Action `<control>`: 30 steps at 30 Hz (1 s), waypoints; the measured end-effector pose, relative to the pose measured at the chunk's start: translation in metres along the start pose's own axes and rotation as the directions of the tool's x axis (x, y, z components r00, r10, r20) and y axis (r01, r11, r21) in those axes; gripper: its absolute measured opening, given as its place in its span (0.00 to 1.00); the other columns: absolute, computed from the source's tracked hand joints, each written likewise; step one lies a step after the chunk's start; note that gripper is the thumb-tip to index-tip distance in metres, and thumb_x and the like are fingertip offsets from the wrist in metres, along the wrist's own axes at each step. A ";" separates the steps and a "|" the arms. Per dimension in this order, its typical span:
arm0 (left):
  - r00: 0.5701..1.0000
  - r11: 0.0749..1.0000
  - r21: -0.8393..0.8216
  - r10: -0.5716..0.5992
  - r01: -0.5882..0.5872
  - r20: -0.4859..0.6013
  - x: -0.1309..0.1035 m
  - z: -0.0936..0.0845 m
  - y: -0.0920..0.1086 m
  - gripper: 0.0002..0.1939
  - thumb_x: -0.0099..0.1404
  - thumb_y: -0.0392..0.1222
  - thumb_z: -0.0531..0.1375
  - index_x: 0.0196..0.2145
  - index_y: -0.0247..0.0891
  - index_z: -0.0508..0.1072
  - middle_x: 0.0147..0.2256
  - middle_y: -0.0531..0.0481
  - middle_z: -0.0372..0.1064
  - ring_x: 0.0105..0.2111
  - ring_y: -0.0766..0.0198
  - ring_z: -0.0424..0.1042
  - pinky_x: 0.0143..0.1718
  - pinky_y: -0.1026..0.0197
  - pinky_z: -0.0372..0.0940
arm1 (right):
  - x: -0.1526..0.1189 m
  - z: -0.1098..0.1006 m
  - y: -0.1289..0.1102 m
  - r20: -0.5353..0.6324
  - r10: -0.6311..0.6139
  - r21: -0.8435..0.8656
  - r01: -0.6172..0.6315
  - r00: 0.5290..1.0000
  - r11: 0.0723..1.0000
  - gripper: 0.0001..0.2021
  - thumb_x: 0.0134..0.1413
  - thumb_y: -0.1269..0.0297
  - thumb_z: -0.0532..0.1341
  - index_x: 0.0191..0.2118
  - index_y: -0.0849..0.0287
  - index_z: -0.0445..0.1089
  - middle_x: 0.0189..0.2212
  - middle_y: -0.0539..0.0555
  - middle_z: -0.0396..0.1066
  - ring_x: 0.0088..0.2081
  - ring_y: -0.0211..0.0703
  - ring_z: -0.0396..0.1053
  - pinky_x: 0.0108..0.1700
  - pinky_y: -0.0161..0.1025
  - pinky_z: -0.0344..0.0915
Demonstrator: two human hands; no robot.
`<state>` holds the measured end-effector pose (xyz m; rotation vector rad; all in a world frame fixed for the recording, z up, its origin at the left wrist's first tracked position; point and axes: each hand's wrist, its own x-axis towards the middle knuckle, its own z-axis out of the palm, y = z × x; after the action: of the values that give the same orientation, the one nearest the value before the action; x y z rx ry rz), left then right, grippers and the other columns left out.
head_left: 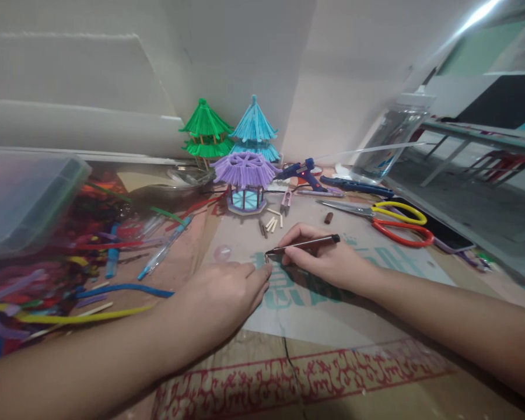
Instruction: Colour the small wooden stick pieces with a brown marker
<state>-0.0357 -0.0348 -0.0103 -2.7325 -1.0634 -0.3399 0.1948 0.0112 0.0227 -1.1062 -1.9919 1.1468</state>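
My right hand (332, 262) grips a dark brown marker (312, 242), its tip on a tiny wooden stick (266, 258). That stick is pinched in the fingertips of my left hand (230, 289), just above a printed plastic sheet (254, 324). Just beyond lie several short pale sticks (271, 224) and a couple of dark ones (263, 228). The brown marker cap (328, 217) rests to their right. Behind them stands a small model pavilion with a purple roof (245, 168) and dark posts. Farther back are a green-roofed model (205, 123) and a light-blue one (254, 123).
Scissors with red and yellow handles (402, 233) lie at right, beside a phone (450, 230). A blue glue gun (305, 170), small snips (286, 202) and a large clear bottle (382, 140) are behind. Colourful fuzzy strips (87, 318) and a plastic box (26, 204) crowd the left.
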 end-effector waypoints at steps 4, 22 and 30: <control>1.000 1.000 0.002 -0.013 0.013 0.002 0.000 -0.002 0.001 0.14 0.75 0.38 0.50 0.52 0.38 0.72 0.33 0.46 0.76 0.28 0.58 0.74 0.30 0.56 0.67 | 0.000 -0.001 -0.002 0.029 0.019 0.024 -0.019 0.999 1.000 0.05 0.58 0.63 0.63 0.37 0.58 0.69 0.27 0.51 0.76 0.30 0.39 0.74 0.34 0.37 0.70; 1.000 0.999 0.030 0.013 -0.013 0.014 0.001 -0.003 0.001 0.14 0.75 0.38 0.50 0.52 0.38 0.72 0.32 0.46 0.76 0.27 0.57 0.74 0.29 0.57 0.65 | 0.001 0.000 0.000 0.015 0.007 0.021 -0.008 1.000 1.000 0.05 0.59 0.63 0.62 0.39 0.58 0.69 0.29 0.51 0.75 0.31 0.39 0.73 0.36 0.38 0.70; 1.000 0.998 0.049 0.026 -0.027 0.016 0.001 -0.004 0.002 0.15 0.75 0.37 0.49 0.52 0.36 0.72 0.32 0.47 0.76 0.27 0.56 0.74 0.28 0.54 0.66 | 0.001 0.000 0.000 0.013 0.004 0.023 -0.004 1.000 1.000 0.04 0.60 0.64 0.62 0.38 0.58 0.69 0.29 0.51 0.75 0.32 0.39 0.73 0.37 0.38 0.71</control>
<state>-0.0341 -0.0363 -0.0066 -2.7070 -1.0248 -0.2845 0.1940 0.0124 0.0224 -1.0939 -1.9819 1.1788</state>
